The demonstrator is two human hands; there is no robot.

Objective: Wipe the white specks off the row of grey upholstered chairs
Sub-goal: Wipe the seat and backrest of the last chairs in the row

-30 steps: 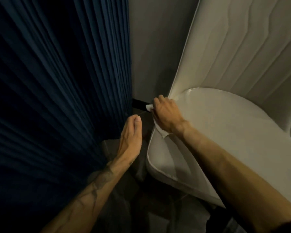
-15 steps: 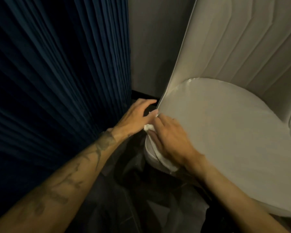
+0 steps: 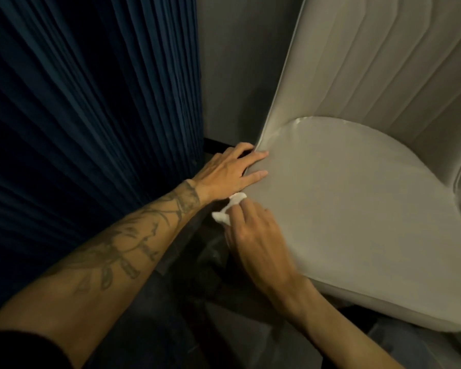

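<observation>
Hands meet at the left seat edge of the grey chair (image 3: 343, 209). The left hand (image 3: 230, 173) lies flat with fingers spread, likely bracing the upholstery. The right hand (image 3: 253, 235) pinches a crumpled white cloth (image 3: 228, 210) against the rim, apparently to rub at specks there. A blue curtain (image 3: 91, 129) hangs close beside.

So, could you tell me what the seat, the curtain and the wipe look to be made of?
The seat: smooth grey faux leather or vinyl, probably; it has a soft sheen and a glossy crease at the back. The curtain: dark blue fabric, matte, hanging in narrow pleats. The wipe: thin white tissue or cloth, crumpled in the right hand; I cannot tell which.
</observation>
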